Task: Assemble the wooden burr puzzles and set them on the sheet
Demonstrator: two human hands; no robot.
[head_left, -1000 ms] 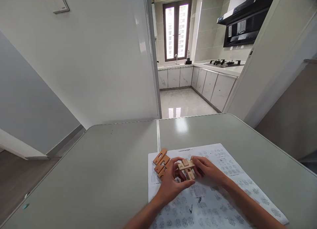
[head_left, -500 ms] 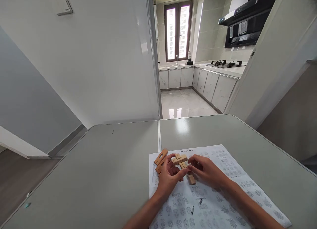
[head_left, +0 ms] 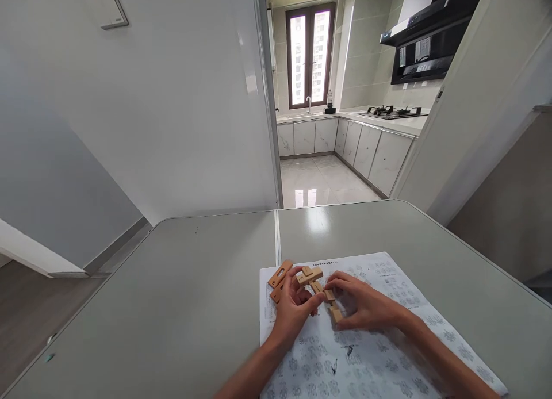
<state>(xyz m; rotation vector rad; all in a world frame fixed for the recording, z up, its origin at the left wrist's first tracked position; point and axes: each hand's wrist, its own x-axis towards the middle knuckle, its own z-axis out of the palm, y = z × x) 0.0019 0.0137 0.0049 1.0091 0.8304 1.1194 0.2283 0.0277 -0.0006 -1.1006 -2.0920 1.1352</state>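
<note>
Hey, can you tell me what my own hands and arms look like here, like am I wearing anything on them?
Your left hand and right hand are both ungloved. No sleeve shows on the left forearm or right forearm, and no watch or bracelet is visible at either wrist. The fingers are too small to rule out a thin ring.

The left hand partly hides the brown pieces beside it. Beneath that hand, the printed sheet is cut off below, its drawings too small to tell.
</note>
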